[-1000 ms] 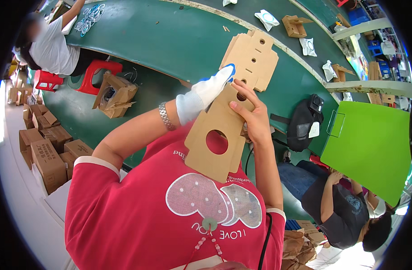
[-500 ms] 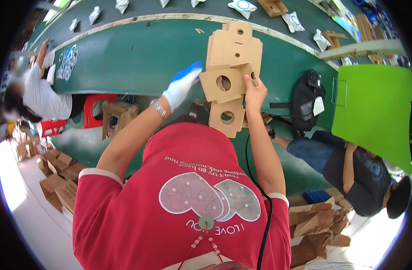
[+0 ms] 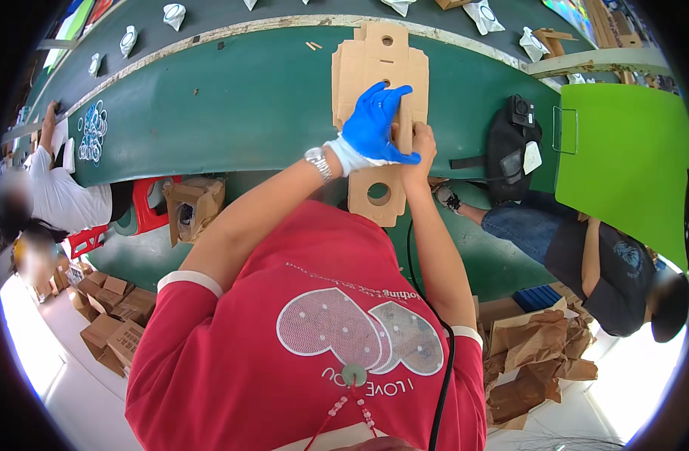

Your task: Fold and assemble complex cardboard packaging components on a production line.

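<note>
While hands hold cardboard, tabletop leftward, edge close

Cardboard sheets stacked on the counter, a cardboard piece held between the hands near the stack, a bag placed to the right, rings spread far left, pouches lined along the conveyor behind, a carton set below, left

Left hand is gloved, thumb and fingers spread in a wide C. Right hand is just beside it, fingers bent. Forearms converge.
</note>
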Available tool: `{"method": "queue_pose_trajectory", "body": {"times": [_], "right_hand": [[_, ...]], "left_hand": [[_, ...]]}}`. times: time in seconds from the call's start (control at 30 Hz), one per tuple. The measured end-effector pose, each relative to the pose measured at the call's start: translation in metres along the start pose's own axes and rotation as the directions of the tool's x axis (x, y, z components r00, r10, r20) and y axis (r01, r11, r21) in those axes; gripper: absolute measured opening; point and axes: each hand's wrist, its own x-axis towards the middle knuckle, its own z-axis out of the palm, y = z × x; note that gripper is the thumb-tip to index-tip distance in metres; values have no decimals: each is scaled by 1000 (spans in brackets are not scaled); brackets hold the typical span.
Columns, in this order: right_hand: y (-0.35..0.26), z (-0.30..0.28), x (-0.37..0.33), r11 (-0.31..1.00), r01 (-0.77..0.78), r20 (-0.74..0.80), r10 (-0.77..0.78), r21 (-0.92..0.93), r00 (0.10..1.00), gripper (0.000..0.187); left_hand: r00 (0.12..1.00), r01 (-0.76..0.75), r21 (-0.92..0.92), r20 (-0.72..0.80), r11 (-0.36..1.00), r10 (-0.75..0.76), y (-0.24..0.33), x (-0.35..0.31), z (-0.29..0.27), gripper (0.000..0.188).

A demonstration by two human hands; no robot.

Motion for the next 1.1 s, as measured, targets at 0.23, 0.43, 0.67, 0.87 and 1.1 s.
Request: {"method": "queue_pose_trajectory", "body": {"times": [0.23, 0.43, 0.67, 0.87, 1.1], "right_hand": [[1, 0, 12, 984, -172, 132, 176, -45, 975, 30], [-9, -1, 16, 978, -117, 187, 149, -172, 971, 29], [-7, 5, 26, 991, -9, 180, 33, -134, 983, 28], [-13, 7, 31, 954, 174, 483, -276, 245, 831, 29], [-21, 5, 11, 988, 75, 376, -122, 136, 918, 26]], "left_hand": [[998, 66, -282, -2, 957, -69, -27, -20, 0, 84], [995, 61, -252, -62, 966, -79, -32, -22, 8, 87], [999, -24, -89, 45, 996, 28, -30, -37, -17, 93], [918, 340, -322, 317, 883, -238, -51, -46, -49, 90], [833, -221, -39, 511, 975, 209, -87, -28, -46, 88]]}}
